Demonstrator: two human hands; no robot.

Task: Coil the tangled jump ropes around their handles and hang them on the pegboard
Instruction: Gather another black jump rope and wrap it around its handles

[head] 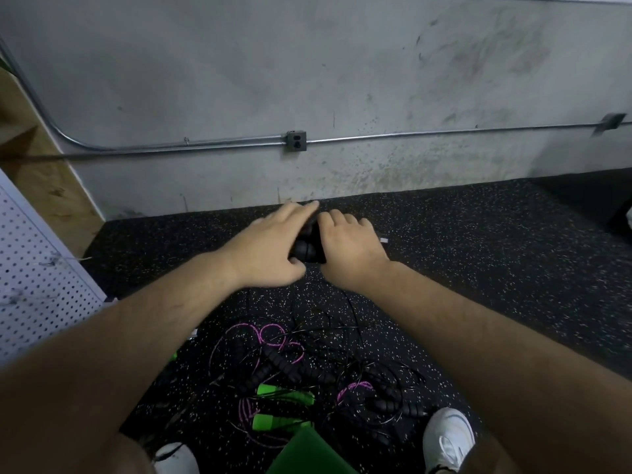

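Note:
Both arms reach out in front of me above the floor. My left hand (273,248) and my right hand (349,244) together grip a pair of black jump rope handles (307,246) held between them; a thin black cord hangs from the handles toward the floor. Below, a tangled pile of jump ropes (301,374) lies on the floor: black beaded ropes, thin black cords, pink cords and two green handles (284,398). The white pegboard (37,268) stands at the left edge.
A grey concrete wall with a metal conduit and an outlet box (296,141) runs across the back. The floor is black speckled rubber (478,254). My white shoes (448,436) stand beside the pile, and a green flat object (307,453) lies at the bottom.

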